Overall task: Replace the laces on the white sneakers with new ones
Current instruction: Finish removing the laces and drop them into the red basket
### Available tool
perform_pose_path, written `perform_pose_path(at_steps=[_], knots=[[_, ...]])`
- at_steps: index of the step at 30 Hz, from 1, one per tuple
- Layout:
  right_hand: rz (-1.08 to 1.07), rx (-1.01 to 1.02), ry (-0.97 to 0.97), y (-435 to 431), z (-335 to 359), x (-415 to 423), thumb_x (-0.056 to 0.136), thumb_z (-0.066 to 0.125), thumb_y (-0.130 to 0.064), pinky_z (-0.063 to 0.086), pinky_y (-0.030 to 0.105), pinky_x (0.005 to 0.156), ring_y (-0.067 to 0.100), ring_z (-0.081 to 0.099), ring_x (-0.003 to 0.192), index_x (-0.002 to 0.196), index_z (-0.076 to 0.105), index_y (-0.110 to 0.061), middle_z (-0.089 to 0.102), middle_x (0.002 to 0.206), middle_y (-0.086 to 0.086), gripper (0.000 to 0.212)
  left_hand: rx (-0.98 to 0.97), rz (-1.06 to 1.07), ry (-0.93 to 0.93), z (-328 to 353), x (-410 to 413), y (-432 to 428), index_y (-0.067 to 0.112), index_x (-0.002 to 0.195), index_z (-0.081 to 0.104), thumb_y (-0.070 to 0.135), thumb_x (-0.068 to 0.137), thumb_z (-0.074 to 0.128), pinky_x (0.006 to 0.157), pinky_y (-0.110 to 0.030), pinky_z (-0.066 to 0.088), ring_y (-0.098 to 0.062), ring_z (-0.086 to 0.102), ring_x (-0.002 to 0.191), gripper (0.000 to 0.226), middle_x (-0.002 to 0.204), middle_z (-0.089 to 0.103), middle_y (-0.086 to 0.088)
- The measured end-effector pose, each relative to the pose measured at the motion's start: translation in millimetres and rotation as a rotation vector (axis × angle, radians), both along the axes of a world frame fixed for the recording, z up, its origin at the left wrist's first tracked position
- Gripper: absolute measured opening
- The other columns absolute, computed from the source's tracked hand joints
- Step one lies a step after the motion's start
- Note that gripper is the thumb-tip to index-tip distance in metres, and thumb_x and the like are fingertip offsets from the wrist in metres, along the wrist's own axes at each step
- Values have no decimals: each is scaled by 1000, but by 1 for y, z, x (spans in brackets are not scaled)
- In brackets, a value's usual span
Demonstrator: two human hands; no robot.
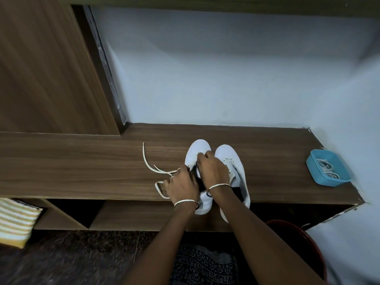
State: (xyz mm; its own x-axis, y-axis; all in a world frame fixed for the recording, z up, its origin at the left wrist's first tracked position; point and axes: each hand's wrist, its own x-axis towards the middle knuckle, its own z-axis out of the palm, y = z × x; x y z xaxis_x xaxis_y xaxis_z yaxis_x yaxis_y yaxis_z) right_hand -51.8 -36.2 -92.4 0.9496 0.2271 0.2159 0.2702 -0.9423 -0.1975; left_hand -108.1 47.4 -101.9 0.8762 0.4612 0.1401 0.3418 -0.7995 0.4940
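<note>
A patterned garment is lying nearest, a red tub beside it. The left sneaker and right sneaker are sitting at the table's near edge, heels overhanging, toes pointing to the far edge. The left grip is pinching a loose lace. The right grip is curling round the left sneaker's throat and hiding it. A blue tray of laces is sitting at the right end.

white sneakers, blue tray, yellow-striped cloth.

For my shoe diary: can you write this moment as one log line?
left hand: pinches loose lace | right hand: curled at left sneaker eyelets, grip hidden | right sneaker: alongside | blue tray: laces inside
</note>
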Motion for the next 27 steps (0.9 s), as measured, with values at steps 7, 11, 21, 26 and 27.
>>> perform_pose_path(at_steps=[7, 11, 21, 26, 27], knots=[[-334, 555, 89, -15, 2, 9, 87, 55, -23, 49, 37, 63, 29, 57, 71, 84, 59, -16, 65, 76, 6, 8, -28, 46, -17, -8, 1, -1, 18, 94, 57, 28, 94, 50, 75, -39, 37, -31, 67, 83, 12, 82, 69, -3], [-526, 897, 248, -40, -29, 39, 63, 52, -29, 60, 51, 70, 37, 69, 68, 70, 60, -21, 69, 69, 3, 13, -37, 56, -37, -8, 0, -2, 17, 92, 59, 27, 94, 51, 74, -39, 36, -33, 67, 81, 13, 81, 70, -6], [35, 160, 55, -2, 7, 0, 88, 62, -19, 52, 39, 71, 28, 57, 102, 103, 70, -14, 55, 114, 5, 18, -18, 58, -64, -9, 0, -1, 15, 88, 56, 26, 95, 50, 67, -38, 32, -35, 66, 75, 15, 76, 68, -9], [-68, 265, -46, -6, 9, 2, 89, 64, -19, 52, 36, 66, 25, 60, 93, 83, 73, -14, 60, 105, 3, 11, -8, 61, -64, -9, 0, -3, 16, 88, 57, 25, 93, 52, 66, -37, 28, -34, 66, 74, 12, 75, 68, -8], [-134, 390, -46, -10, 11, 3, 86, 66, -17, 50, 34, 66, 24, 61, 88, 77, 73, -15, 62, 100, 3, 11, -10, 65, -71, -10, 0, -3, 16, 87, 58, 24, 93, 53, 66, -37, 29, -35, 66, 73, 11, 74, 68, -8]])
